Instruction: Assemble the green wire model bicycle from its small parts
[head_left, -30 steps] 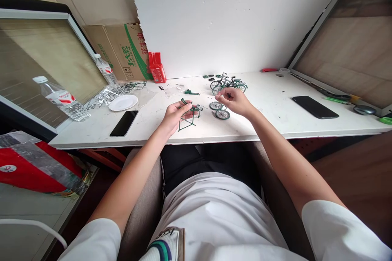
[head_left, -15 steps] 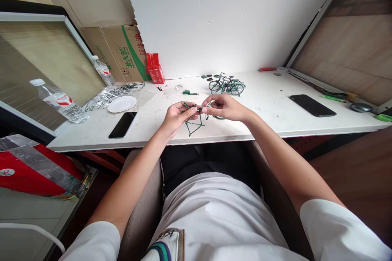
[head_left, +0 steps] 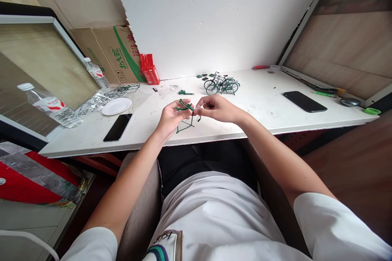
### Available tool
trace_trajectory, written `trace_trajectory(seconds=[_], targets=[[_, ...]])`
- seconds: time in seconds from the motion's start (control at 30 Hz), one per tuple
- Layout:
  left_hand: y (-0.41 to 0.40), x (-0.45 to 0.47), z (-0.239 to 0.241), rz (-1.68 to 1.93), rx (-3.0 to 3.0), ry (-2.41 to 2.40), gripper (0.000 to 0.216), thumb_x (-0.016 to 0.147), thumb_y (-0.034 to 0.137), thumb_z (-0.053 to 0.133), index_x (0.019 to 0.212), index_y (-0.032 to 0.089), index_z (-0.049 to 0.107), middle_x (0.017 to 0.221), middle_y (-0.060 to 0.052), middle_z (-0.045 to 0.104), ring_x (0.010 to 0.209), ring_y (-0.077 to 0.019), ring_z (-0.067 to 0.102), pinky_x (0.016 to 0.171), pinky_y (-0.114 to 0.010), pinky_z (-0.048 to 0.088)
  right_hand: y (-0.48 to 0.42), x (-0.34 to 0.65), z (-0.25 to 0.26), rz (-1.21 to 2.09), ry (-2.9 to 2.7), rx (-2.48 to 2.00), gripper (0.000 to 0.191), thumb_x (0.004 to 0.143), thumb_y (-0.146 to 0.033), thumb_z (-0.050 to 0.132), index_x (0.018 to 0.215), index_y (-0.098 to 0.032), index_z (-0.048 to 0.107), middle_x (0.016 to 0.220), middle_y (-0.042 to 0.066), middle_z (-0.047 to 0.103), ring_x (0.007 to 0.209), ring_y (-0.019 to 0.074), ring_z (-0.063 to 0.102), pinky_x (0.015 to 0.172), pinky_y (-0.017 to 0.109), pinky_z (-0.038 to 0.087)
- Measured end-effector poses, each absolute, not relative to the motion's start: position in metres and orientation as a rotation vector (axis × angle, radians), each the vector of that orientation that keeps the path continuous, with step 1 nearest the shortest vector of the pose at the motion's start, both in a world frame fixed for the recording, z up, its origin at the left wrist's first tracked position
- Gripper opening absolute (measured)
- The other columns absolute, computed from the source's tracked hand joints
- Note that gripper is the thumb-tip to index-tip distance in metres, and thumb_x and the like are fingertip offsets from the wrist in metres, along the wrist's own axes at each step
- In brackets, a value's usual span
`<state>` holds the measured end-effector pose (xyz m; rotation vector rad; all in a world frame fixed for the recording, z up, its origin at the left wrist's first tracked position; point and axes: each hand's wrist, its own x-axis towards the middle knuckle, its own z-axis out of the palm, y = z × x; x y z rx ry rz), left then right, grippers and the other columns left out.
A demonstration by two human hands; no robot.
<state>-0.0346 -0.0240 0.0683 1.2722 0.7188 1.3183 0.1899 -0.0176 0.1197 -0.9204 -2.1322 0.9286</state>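
Thin green model bicycle frame (head_left: 185,105) parts stick out between my hands, just above the front of the white table. My left hand (head_left: 170,119) is closed, pinching the frame between thumb and fingers. Close against it, my right hand (head_left: 219,108) is also closed, its thumb and forefinger pinched at the frame's right end. Whether a separate small part sits in that pinch is hidden by the fingertips. A small dark hooked piece (head_left: 199,118) shows below the right fingertips. Beyond the hands stand assembled model bicycles (head_left: 230,86), green and black.
A small green part (head_left: 185,93) and a red box (head_left: 150,70) lie farther back. Phones lie at left (head_left: 118,127) and right (head_left: 304,101). A white plate (head_left: 116,106), sprue pieces (head_left: 122,89) and water bottles (head_left: 50,106) are on the left. A mouse (head_left: 350,102) is far right.
The view has shifted slightly. The green frame has tilted between my hands, its lower part now showing less. A wheel-like piece seen below my right hand before no longer shows.
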Motion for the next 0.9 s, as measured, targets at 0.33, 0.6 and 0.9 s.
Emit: trace_trajectory(seconds=[0.33, 0.6, 0.9], targets=[[-0.024, -0.036, 0.070, 1.280, 1.326, 0.752, 0.055, 0.067, 0.041, 0.100, 0.109, 0.016, 0.077, 0.093, -0.008, 0.080, 0.083, -0.0219, 0.079, 0.069, -0.026, 0.052, -0.013, 0.193, 0.119, 1.099, -2.076, -0.822, 0.041, 0.085, -0.059, 0.079, 0.089, -0.018, 0.080, 0.092, 0.008, 0.080, 0.088, 0.0214, 0.071, 0.080, 0.034, 0.054], [-0.019, -0.037, 0.067, 1.262, 1.280, 0.752, 0.049, 0.076, 0.048, 0.094, 0.108, 0.014, 0.080, 0.101, -0.013, 0.081, 0.091, -0.0261, 0.082, 0.070, -0.026, 0.052, -0.014, 0.191, 0.119, 0.936, -2.084, -0.955, 0.052, 0.082, -0.071, 0.079, 0.085, -0.020, 0.077, 0.064, 0.002, 0.064, 0.062, 0.0161, 0.055, 0.058, 0.030, 0.042], [-0.015, -0.035, 0.062, 1.317, 1.293, 0.780, 0.048, 0.073, 0.045, 0.097, 0.106, 0.013, 0.081, 0.107, -0.015, 0.081, 0.092, -0.0263, 0.080, 0.069, -0.027, 0.052, 0.033, 0.239, 0.097, 0.467, -2.164, -1.671, 0.061, 0.085, -0.075, 0.073, 0.087, -0.015, 0.080, 0.075, 0.011, 0.071, 0.068, 0.0226, 0.062, 0.063, 0.035, 0.044]])
